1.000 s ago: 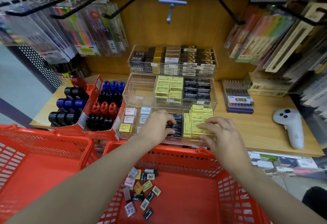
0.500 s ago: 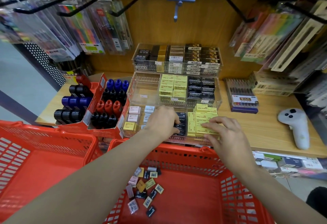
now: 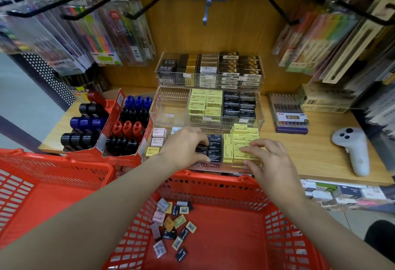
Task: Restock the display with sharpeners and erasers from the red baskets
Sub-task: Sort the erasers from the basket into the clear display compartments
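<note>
Erasers (image 3: 214,149) fill the front row of the clear display (image 3: 259,120) on the shelf (image 3: 320,154): pink ones (image 3: 159,132) at the left end, black in the middle, yellow ones (image 3: 239,141) to the right. Our left hand (image 3: 183,146) lies over the black erasers with the fingers curled down, the thumb and fingertips pinching a black one in its slot. Our right hand (image 3: 271,158) is spread over the yellow erasers, fingers nearly straight and slightly parted, the tips resting on the top of the stack; it holds nothing that we can see. Behind the front row, the middle tier has an unfilled compartment at the left, then yellow and black packs, and the top tier holds black and gold boxes. Left of the display stands a red carton (image 3: 119,141) of sharpeners (image 3: 128,127) in blue, black and red. Just below the shelf edge, under our forearms, sits a red basket (image 3: 213,186) with loose erasers (image 3: 171,225) scattered at its left side, pink, yellow, grey and black mixed. A second basket (image 3: 53,175) sits beside it to the left. On the shelf well to the right of the display lie a pen pack (image 3: 288,116) and a white controller (image 3: 352,152). Pen packets (image 3: 96,41) hang from hooks above on both sides.
</note>
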The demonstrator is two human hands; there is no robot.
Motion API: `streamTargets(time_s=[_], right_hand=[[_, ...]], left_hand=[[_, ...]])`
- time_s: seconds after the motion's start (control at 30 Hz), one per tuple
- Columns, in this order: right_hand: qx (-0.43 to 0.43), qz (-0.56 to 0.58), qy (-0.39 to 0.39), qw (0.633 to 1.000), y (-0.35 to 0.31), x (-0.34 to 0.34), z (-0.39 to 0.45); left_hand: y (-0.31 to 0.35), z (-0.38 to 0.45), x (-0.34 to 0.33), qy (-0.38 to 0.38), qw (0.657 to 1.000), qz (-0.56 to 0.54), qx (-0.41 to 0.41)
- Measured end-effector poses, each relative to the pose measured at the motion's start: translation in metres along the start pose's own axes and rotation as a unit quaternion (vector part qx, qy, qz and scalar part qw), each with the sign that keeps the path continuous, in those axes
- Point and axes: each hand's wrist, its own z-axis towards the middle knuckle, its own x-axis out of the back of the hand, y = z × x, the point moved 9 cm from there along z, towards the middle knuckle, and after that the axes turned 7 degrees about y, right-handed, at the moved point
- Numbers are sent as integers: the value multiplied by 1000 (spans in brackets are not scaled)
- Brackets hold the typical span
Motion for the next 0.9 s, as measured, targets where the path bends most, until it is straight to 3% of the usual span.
streamTargets(time_s=[0.43,0.6,0.67,0.73,0.83,0.9], right_hand=[[8,-10,2,1000,-5,1,-3],[71,24,36,997,-46,20,-19],[117,43,-5,992,-71,10,-36],[100,40,-93,990,-77,-17,-56],[15,17,-244,970,-60,-68,-92],[-51,29,-303,951,-43,-94,-114]], left_hand=[[7,6,-5,12,997,-75,-5],[23,-45,30,47,993,-79,-68],[26,-76,32,29,993,-68,-91],[19,-106,16,-33,995,-55,-71],[-22,-149,-35,-153,984,-63,64],[-52,-174,-73,-197,963,-89,161]])
